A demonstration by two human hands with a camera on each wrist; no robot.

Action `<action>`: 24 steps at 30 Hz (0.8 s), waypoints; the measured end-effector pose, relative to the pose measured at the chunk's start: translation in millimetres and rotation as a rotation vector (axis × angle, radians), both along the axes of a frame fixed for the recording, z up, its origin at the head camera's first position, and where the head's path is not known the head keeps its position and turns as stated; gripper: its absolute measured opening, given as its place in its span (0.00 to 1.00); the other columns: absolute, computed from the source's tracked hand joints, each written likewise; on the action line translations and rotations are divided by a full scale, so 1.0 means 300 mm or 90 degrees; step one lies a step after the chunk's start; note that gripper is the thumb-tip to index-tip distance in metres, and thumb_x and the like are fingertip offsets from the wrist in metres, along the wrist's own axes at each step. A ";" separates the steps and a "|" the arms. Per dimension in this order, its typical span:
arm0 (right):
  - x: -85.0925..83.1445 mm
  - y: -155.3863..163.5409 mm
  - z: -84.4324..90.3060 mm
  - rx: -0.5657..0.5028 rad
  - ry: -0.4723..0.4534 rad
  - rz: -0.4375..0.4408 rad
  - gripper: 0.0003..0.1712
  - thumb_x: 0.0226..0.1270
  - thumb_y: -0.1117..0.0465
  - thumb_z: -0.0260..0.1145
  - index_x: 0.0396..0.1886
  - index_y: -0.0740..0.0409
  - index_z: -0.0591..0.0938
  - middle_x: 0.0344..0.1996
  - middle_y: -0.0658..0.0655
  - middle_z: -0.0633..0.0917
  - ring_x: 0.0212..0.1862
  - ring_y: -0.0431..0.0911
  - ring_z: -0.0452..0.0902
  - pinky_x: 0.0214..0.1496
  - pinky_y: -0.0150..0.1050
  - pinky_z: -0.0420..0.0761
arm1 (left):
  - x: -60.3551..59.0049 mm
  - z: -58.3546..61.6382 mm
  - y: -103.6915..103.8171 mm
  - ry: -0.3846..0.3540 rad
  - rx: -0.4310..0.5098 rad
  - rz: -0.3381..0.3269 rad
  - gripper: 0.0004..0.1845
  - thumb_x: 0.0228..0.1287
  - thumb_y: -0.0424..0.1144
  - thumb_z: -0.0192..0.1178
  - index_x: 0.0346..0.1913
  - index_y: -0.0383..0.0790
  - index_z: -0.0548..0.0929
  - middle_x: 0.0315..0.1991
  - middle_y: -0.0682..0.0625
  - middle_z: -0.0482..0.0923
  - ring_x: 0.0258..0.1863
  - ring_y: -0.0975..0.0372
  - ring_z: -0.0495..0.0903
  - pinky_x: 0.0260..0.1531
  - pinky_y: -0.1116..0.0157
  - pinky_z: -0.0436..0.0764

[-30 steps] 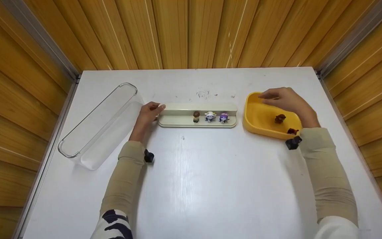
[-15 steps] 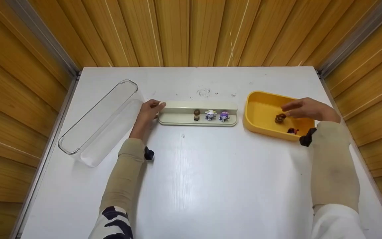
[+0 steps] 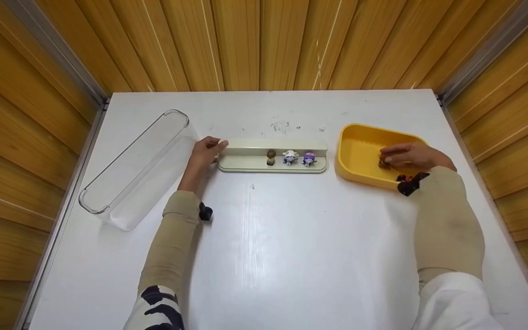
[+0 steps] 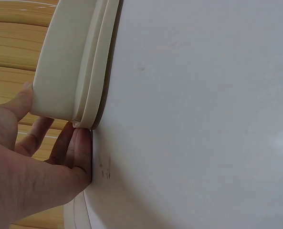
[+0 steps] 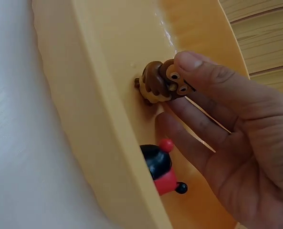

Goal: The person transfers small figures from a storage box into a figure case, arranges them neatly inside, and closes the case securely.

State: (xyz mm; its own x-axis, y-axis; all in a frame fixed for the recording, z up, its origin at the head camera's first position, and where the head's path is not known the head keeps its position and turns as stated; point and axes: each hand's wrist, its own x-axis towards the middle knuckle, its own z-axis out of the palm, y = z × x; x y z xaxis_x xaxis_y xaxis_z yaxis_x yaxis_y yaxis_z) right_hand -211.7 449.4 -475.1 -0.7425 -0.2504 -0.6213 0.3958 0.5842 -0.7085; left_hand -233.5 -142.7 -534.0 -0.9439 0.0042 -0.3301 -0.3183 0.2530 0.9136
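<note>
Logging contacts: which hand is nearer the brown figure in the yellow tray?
Right. The right hand touches the brown figure with its fingers; the left hand is far off, at the shelf.

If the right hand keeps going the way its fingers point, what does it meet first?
The brown figurine in the yellow bin: the right hand has its fingertips already on it. Beyond it probably only the bin's floor, though depth is unclear.

Tray (image 3: pixel 360 176) yellow; figure (image 5: pixel 162 83) in it brown, second figure (image 5: pixel 161 168) black and red. Shelf (image 3: pixel 250 164) cream, bearing one brown figure (image 3: pixel 271 157) and two purple-and-white. Bin (image 3: pixel 108 174) clear. Table (image 3: pixel 291 252) white; walls orange wood. Sleeves beige
</note>
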 end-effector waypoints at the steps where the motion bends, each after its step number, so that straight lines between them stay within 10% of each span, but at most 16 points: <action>1: 0.000 0.000 -0.002 -0.003 -0.005 -0.008 0.35 0.75 0.54 0.66 0.74 0.64 0.69 0.58 0.50 0.85 0.56 0.38 0.82 0.61 0.35 0.79 | -0.001 0.000 0.000 0.000 -0.003 0.000 0.27 0.72 0.49 0.63 0.64 0.33 0.76 0.60 0.39 0.76 0.57 0.54 0.76 0.58 0.58 0.80; 15: -0.020 -0.021 0.009 0.058 0.010 0.016 0.28 0.74 0.53 0.66 0.67 0.64 0.77 0.56 0.55 0.86 0.55 0.40 0.84 0.59 0.35 0.81 | 0.008 0.017 0.003 0.012 0.007 0.001 0.26 0.73 0.48 0.63 0.63 0.33 0.77 0.59 0.39 0.76 0.56 0.54 0.75 0.57 0.56 0.79; 24: -0.028 -0.037 0.028 -0.012 -0.082 -0.055 0.26 0.75 0.62 0.65 0.68 0.67 0.76 0.53 0.56 0.87 0.56 0.46 0.84 0.65 0.44 0.77 | 0.006 0.005 0.005 0.001 -0.004 0.000 0.26 0.72 0.50 0.63 0.62 0.34 0.77 0.59 0.40 0.76 0.55 0.55 0.76 0.56 0.58 0.80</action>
State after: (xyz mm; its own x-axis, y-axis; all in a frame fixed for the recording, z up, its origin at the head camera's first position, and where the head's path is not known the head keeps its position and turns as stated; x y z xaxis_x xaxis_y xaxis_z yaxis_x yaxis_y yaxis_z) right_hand -220.1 438.4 -466.8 -0.6760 -0.2009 -0.7089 0.5329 0.5312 -0.6587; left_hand -231.7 -141.3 -532.7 -0.9444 0.0022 -0.3287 -0.3169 0.2592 0.9124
